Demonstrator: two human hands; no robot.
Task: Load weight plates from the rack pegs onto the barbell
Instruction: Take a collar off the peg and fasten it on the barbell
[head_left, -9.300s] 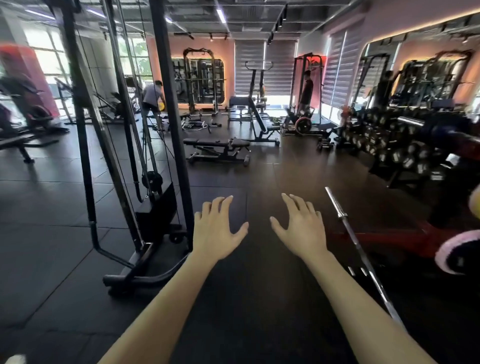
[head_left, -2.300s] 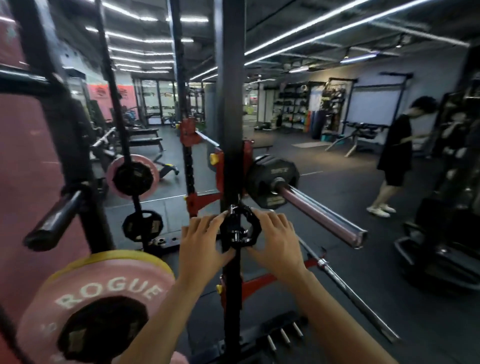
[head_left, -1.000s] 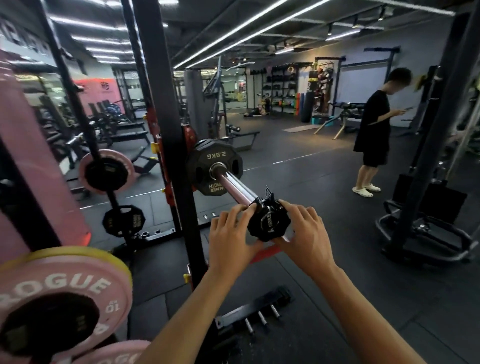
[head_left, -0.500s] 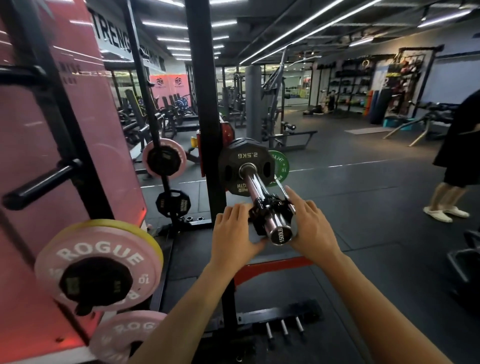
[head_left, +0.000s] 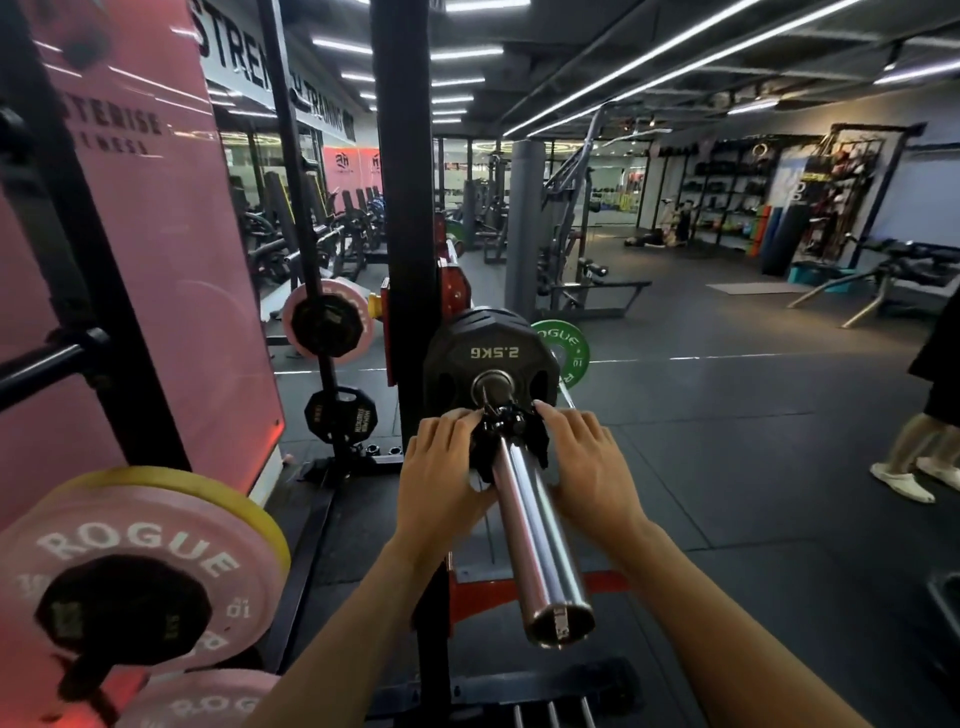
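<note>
At a squat rack in a gym, a person's left hand (head_left: 444, 470) and right hand (head_left: 589, 467) curl around a black barbell collar (head_left: 511, 434) from either side, fingers wrapped over its top, on the chrome sleeve of a barbell (head_left: 535, 540) that points toward the camera. The collar sits just short of a black 2.5 kg weight plate (head_left: 491, 353) already on the sleeve; whether the two touch is hard to judge from this angle. A green Rogue plate (head_left: 566, 345) shows behind it. On the rack pegs at left hang a pink Rogue plate with a yellow rim (head_left: 171, 540), a second pink plate (head_left: 202, 701) below it, another pink plate (head_left: 358, 306) farther back and a small black plate (head_left: 340, 415). The black rack upright (head_left: 402, 182) stands just behind the hands. A bystander's legs (head_left: 914, 452) appear at far right.
</note>
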